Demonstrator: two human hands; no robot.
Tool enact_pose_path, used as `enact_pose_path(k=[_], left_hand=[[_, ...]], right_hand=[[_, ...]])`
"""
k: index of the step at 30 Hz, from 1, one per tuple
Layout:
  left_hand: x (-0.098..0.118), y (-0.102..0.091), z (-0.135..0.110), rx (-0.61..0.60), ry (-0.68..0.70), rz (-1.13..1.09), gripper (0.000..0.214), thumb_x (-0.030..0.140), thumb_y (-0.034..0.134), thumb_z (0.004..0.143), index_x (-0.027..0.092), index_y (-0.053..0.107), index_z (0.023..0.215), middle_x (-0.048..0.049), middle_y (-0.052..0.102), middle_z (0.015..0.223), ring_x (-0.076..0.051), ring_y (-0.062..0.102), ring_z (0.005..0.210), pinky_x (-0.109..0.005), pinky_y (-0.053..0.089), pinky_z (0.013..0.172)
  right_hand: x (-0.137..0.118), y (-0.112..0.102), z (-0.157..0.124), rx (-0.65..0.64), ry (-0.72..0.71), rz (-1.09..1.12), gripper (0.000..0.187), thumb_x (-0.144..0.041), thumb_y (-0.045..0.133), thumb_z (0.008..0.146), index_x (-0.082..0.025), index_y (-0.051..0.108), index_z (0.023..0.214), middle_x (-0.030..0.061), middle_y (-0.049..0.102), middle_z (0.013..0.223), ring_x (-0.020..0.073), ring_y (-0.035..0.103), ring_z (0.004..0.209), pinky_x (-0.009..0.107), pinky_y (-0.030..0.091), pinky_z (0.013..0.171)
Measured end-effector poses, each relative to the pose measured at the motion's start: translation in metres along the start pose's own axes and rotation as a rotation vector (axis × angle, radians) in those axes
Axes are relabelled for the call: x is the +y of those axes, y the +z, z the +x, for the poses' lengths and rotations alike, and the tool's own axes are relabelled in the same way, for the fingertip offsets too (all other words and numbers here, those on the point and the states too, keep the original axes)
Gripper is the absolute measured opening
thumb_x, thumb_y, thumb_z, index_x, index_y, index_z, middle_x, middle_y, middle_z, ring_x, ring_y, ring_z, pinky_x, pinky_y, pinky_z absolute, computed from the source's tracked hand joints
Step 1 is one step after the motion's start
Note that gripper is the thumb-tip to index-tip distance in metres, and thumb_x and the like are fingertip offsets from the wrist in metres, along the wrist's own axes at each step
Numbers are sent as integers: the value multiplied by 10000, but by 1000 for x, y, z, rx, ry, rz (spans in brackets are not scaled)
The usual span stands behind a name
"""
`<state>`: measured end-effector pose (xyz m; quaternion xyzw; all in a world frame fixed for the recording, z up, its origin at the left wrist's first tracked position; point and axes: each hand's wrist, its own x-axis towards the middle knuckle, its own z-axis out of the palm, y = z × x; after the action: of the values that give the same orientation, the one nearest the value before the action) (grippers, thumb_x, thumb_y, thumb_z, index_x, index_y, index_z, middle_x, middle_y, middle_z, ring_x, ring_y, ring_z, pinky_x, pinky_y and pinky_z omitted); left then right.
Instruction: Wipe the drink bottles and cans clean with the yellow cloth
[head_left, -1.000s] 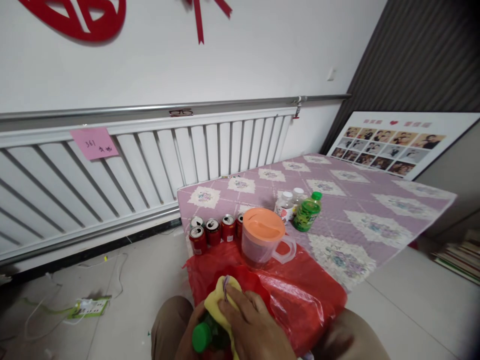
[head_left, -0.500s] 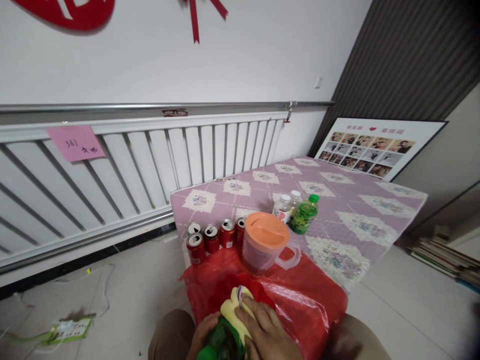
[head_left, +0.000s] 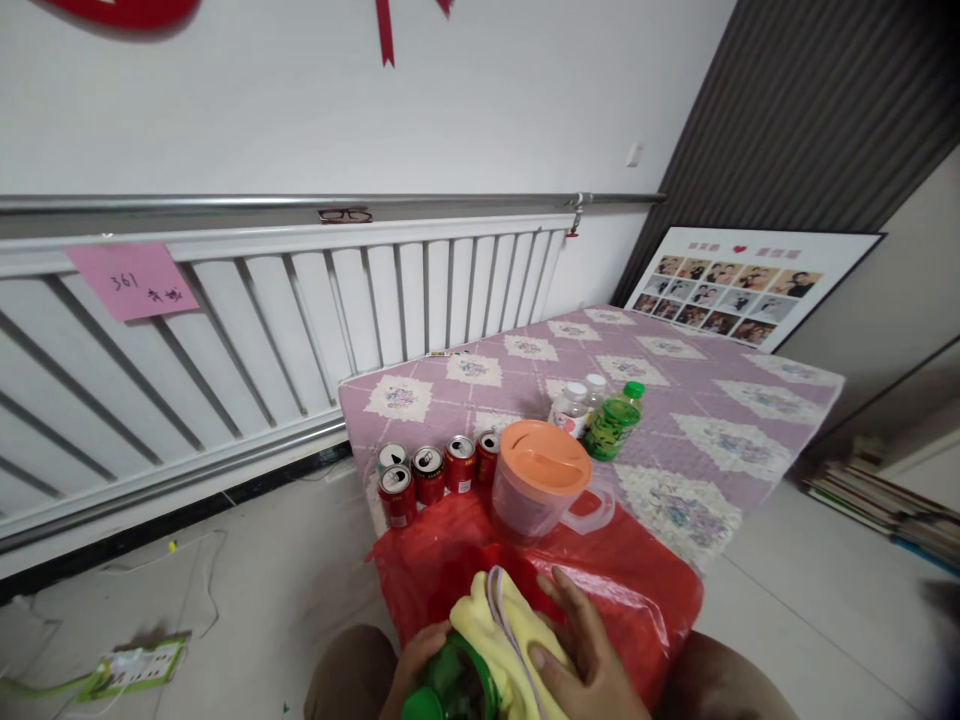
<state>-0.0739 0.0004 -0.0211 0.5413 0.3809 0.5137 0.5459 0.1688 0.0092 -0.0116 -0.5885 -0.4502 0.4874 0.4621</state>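
Note:
Low in the view, my left hand [head_left: 414,662] is wrapped round a green plastic bottle [head_left: 459,672] with a green cap, tilted toward me. A folded yellow cloth [head_left: 504,628] with a pale purple edge lies against the bottle's side. My right hand [head_left: 589,660] has the cloth between its thumb and fingers, the fingers lifted and partly straight. Under both hands is a red plastic sheet [head_left: 637,600], with a red dish-like thing [head_left: 529,575] partly hidden by the cloth.
A clear pitcher [head_left: 525,510] with an orange lid stands just beyond my hands. Several drink cans [head_left: 429,478] are left of it. Behind it are clear bottles [head_left: 571,408] and a green drink bottle [head_left: 613,425] on the flowered tablecloth [head_left: 675,450]. A radiator [head_left: 390,300] lines the wall.
My right hand has shifted right, its fingers lifting off the top of the cloth and spreading. More of the yellow cloth shows, opened out over the bottle's side. The view has tilted slightly.

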Motion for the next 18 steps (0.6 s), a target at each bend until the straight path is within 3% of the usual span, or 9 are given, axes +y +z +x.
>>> enact_pose_path(k=[3, 6, 10, 15, 18], left_hand=[[2, 1, -3, 11, 15, -7, 224, 399, 671, 937, 326, 803, 1103, -64, 811, 1149, -326, 732, 1151, -516, 550, 1053], [5, 5, -5, 23, 39, -11, 208, 401, 708, 909, 333, 813, 1075, -51, 814, 1150, -319, 731, 1154, -496, 545, 1066], [13, 16, 0, 15, 67, -7, 262, 468, 709, 887, 308, 816, 1063, -55, 825, 1095, -317, 751, 1097, -454, 594, 1003], [19, 23, -6, 46, 130, 54, 347, 498, 740, 852, 300, 787, 1134, -70, 809, 1136, -317, 739, 1118, -435, 598, 1002], [17, 22, -22, 151, 184, 123, 498, 475, 828, 772, 309, 738, 1233, -81, 754, 1274, -358, 666, 1244, -496, 521, 1105]], right_hand=[[-9, 2, 4, -147, 119, 88, 797, -697, 799, 651, -226, 656, 1278, 180, 668, 1366, 377, 649, 1233, 508, 508, 1054], [-22, 5, 1, -265, 151, 101, 739, -748, 749, 697, -214, 704, 1206, 155, 734, 1255, 368, 689, 1155, 507, 513, 1036], [-33, 7, -7, -237, 57, -6, 722, -720, 703, 775, -242, 671, 1315, 137, 663, 1395, 348, 607, 1290, 465, 458, 1110], [-23, 6, -13, -369, -104, -61, 851, -517, 734, 802, -279, 426, 1559, 98, 434, 1617, 292, 475, 1436, 406, 405, 1168], [-13, 7, -13, -335, -149, -175, 703, -372, 678, 836, -280, 503, 1511, 85, 473, 1593, 263, 504, 1415, 384, 427, 1153]])
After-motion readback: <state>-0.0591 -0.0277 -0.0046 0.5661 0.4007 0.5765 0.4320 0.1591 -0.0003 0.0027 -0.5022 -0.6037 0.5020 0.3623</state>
